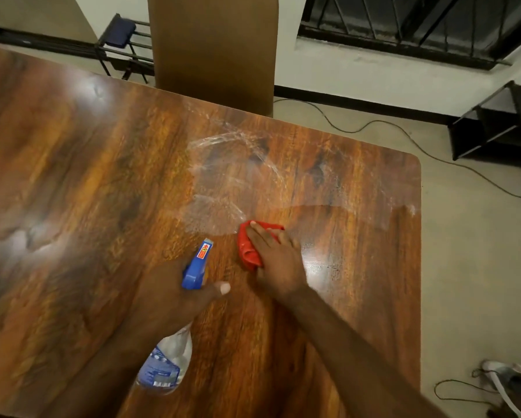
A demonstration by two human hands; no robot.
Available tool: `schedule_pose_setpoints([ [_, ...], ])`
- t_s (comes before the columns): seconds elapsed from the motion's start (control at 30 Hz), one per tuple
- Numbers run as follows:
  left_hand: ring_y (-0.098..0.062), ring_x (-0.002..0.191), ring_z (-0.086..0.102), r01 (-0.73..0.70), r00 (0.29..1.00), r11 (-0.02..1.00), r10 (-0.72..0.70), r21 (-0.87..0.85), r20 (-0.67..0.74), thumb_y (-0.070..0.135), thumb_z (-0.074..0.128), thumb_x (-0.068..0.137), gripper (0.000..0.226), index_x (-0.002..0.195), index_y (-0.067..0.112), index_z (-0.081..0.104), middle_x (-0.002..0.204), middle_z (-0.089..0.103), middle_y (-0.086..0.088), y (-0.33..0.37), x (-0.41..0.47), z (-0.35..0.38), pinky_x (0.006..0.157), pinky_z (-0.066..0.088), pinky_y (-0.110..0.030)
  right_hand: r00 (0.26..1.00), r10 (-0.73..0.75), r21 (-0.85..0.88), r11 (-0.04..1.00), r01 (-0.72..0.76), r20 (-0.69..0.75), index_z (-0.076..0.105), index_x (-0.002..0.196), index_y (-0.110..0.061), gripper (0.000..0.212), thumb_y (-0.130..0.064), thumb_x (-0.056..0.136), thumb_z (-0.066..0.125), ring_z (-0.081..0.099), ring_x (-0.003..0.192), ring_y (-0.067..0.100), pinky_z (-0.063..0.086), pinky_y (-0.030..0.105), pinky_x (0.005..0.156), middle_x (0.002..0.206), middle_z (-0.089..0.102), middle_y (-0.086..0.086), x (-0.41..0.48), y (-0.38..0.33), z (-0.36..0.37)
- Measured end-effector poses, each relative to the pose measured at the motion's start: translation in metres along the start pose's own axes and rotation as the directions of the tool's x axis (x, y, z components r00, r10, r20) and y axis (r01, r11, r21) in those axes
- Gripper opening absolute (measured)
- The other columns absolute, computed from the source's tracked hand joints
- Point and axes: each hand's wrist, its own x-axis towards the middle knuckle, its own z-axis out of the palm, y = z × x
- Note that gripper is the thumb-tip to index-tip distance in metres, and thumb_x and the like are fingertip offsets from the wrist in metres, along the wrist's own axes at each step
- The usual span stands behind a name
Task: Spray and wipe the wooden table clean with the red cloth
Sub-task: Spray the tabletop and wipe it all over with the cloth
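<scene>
The wooden table (87,182) fills most of the view, with wet spray streaks (232,164) across its far right part. My right hand (276,254) presses a bunched red cloth (248,250) flat against the tabletop, just below the wet patch, fingers laid over it. My left hand (175,294) grips a spray bottle (169,363) around its neck, holding it tilted above the table. The bottle's blue trigger head (197,265) points away from me toward the streaks, and its clear body with a blue label hangs below my wrist.
The table's rounded far right corner (413,161) borders a grey floor with a black cable (434,152). A brown panel (214,49) stands behind the far edge. A black rack (500,125) sits at right and a dark stool (123,46) at back left.
</scene>
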Motion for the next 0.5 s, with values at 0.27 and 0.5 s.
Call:
schedule_pose_setpoints([
  [0.27,-0.009,0.052,0.057,0.043,0.999,0.994,-0.04,-0.098,0.026,0.061,0.081,0.063,0.049,0.065,0.018,0.058,0.056,0.059,0.0,-0.034,-0.01,-0.024,0.055,0.043,-0.024,0.875,0.44,0.138,0.897,-0.419,-0.205,0.032,0.16,-0.028,0.095,-0.018,0.074,0.073,0.041,0.134,0.031,0.041,0.054,0.107,0.154,0.049,0.0,-0.004,0.021,-0.009],
  [0.5,-0.013,0.057,0.062,0.07,0.998,0.991,-0.07,-0.112,0.007,0.058,0.083,0.063,0.044,0.07,0.02,0.06,0.061,0.064,-0.003,-0.046,-0.022,-0.036,0.058,0.05,-0.027,0.961,-0.257,-0.011,0.966,0.259,0.099,0.03,0.159,-0.031,0.092,-0.029,0.076,0.068,0.038,0.139,0.032,0.035,0.057,0.108,0.166,0.033,-0.006,0.028,-0.077,0.024],
])
